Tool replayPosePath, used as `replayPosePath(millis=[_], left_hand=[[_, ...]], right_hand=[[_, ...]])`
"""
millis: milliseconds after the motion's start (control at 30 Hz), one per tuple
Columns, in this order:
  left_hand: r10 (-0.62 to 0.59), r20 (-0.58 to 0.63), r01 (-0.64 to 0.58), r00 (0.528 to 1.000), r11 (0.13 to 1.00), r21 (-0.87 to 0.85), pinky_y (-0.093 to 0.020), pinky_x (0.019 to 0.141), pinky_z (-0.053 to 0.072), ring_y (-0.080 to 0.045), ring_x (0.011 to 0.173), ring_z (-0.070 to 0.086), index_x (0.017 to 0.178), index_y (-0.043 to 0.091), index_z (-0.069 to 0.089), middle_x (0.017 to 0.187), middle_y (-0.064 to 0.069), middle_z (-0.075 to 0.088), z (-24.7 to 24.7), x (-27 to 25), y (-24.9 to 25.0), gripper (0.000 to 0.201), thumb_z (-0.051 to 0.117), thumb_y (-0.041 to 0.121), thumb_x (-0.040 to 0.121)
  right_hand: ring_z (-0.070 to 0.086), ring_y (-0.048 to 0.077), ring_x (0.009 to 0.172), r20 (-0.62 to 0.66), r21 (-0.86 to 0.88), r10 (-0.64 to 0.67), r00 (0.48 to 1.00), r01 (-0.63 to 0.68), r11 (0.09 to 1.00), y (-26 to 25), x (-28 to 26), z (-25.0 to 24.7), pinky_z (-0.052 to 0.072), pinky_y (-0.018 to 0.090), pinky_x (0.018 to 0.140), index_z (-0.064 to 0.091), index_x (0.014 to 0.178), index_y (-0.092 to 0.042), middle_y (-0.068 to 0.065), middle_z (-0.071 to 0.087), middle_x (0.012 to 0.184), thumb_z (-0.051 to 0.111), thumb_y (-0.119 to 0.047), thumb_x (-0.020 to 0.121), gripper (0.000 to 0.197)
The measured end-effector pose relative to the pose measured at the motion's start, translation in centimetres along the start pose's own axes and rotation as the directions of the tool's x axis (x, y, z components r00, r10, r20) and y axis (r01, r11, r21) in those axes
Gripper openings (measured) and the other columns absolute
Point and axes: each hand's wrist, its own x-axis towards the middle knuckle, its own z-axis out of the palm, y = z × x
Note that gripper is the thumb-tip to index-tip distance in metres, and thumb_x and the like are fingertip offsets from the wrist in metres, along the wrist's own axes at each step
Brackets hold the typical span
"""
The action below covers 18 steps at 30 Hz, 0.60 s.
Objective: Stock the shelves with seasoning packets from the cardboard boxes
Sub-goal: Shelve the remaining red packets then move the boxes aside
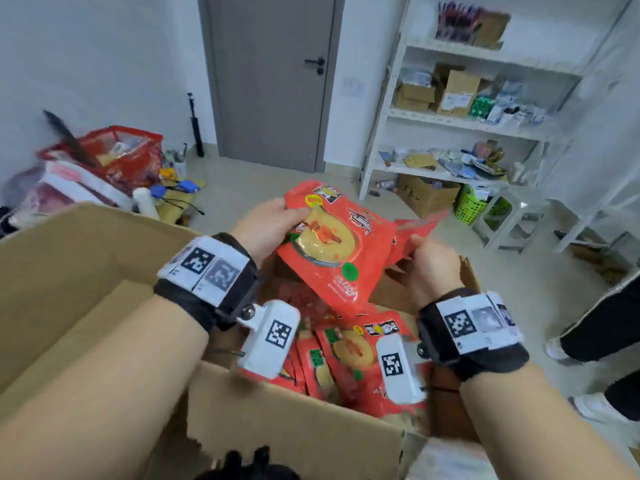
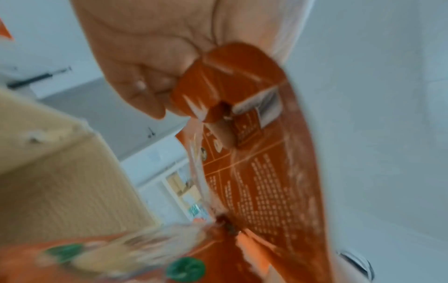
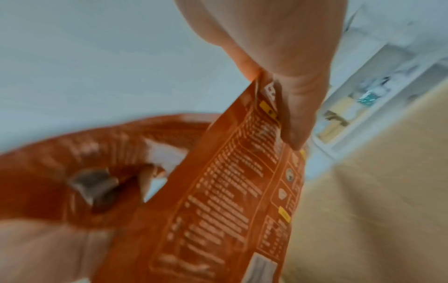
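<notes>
My left hand [image 1: 273,225] grips a red seasoning packet [image 1: 341,249] by its upper edge, thumb across the printed front, above the open cardboard box [image 1: 294,434]. In the left wrist view the fingers [image 2: 145,90] curl round the packet's back [image 2: 261,172]. My right hand [image 1: 433,261] pinches a second red packet [image 1: 414,225] behind the first; in the right wrist view its thumb [image 3: 298,114] presses the packet's printed back [image 3: 230,191]. Several more red packets [image 1: 349,358] lie in the box. The white shelf unit [image 1: 460,123] stands at the far right.
A grey door [image 1: 273,81] is straight ahead. A red basket [image 1: 128,154] and a clutter pile sit at the left on the floor. A green basket [image 1: 469,204], a white stool [image 1: 512,216] and a brown box [image 1: 427,194] stand by the shelves. Another person's legs [image 1: 609,323] are at the right.
</notes>
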Motion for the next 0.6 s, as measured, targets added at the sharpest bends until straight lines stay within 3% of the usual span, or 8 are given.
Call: replayPosePath(millis=[67,133,233,300,367,433,467,600], left_hand=[[0.033,-0.019,-0.033,0.999,0.999,0.015,-0.033,0.081,0.046,-0.02,0.084,0.063,0.089,0.011,0.061,0.088,-0.007,0.069,-2.1,-4.2,0.4,0.007,0.058,0.006,0.086],[0.093,-0.078,-0.094,0.993,0.995,-0.017,-0.03,0.073,0.046,-0.014,0.073,0.061,0.088,0.006,0.057,0.078,-0.003,0.067,-4.2,-8.7,0.5,0.015,0.063,0.002,0.075],[0.126,-0.245,-0.141,0.961,0.989,-0.045,-0.027,0.068,0.048,-0.014,0.071,0.061,0.096,0.012,0.054,0.081,-0.005,0.064,-7.6,-15.4,0.3,0.044,0.062,0.008,0.053],[0.104,-0.335,-0.155,0.936,0.98,-0.128,-0.024,0.06,0.052,-0.01,0.064,0.062,0.093,0.013,0.054,0.076,-0.005,0.063,-10.3,-19.8,-0.7,0.046,0.057,0.002,0.048],[0.039,-0.431,-0.148,0.901,0.963,-0.224,-0.027,0.065,0.054,-0.012,0.061,0.062,0.086,0.015,0.056,0.071,-0.003,0.063,-12.8,-24.3,-2.0,0.037,0.063,0.002,0.051],[-0.018,-0.535,-0.153,0.845,0.95,-0.273,-0.041,0.086,0.051,-0.021,0.075,0.065,0.089,0.019,0.062,0.083,-0.005,0.069,-15.2,-29.3,-3.6,0.027,0.075,0.011,0.067],[-0.029,-0.593,-0.161,0.805,0.95,-0.266,-0.045,0.091,0.049,-0.025,0.082,0.065,0.091,0.02,0.064,0.09,-0.006,0.071,-16.5,-32.1,-4.5,0.018,0.071,0.015,0.075],[-0.077,-0.748,-0.147,0.66,0.962,-0.229,-0.042,0.085,0.05,-0.022,0.082,0.068,0.088,0.022,0.068,0.089,-0.003,0.074,-22.2,-46.2,-7.7,0.023,0.071,0.025,0.065]], right_hand=[[0.056,0.007,0.039,0.108,0.071,-0.087,0.99,0.079,0.994,-1.5,-2.3,1.0,0.048,0.023,0.046,0.046,0.071,-0.017,-0.001,0.055,0.051,0.043,-0.004,0.094,0.026],[0.054,0.002,0.04,0.23,0.095,-0.162,0.96,0.144,0.985,-2.2,-5.0,2.4,0.045,0.021,0.047,0.046,0.07,-0.018,-0.008,0.056,0.044,0.045,-0.006,0.094,0.027],[0.055,0.009,0.06,0.42,0.039,-0.201,0.885,0.204,0.978,-2.0,-10.6,4.8,0.047,0.03,0.067,0.049,0.073,-0.021,-0.007,0.058,0.065,0.048,-0.014,0.095,0.023],[0.057,0.01,0.068,0.505,0.065,-0.223,0.834,0.221,0.973,-1.2,-14.7,6.3,0.048,0.029,0.073,0.053,0.077,-0.021,-0.004,0.057,0.076,0.046,-0.014,0.096,0.021],[0.062,0.004,0.066,0.635,0.119,-0.18,0.751,0.135,0.984,-0.1,-18.9,8.1,0.052,0.019,0.068,0.057,0.084,-0.019,-0.001,0.062,0.077,0.041,-0.013,0.099,0.023],[0.065,0.009,0.069,0.767,0.115,-0.062,0.639,-0.042,0.993,2.0,-23.7,10.1,0.055,0.024,0.071,0.061,0.093,-0.016,0.002,0.069,0.081,0.039,-0.013,0.099,0.023],[0.066,0.012,0.07,0.813,0.08,-0.013,0.582,-0.09,0.993,3.3,-26.2,11.2,0.055,0.027,0.072,0.062,0.095,-0.015,0.003,0.07,0.082,0.039,-0.013,0.099,0.023],[0.066,0.014,0.076,0.923,-0.086,0.105,0.369,-0.068,0.994,10.3,-38.3,15.0,0.055,0.029,0.073,0.064,0.098,-0.018,0.006,0.071,0.09,0.04,-0.017,0.099,0.024]])
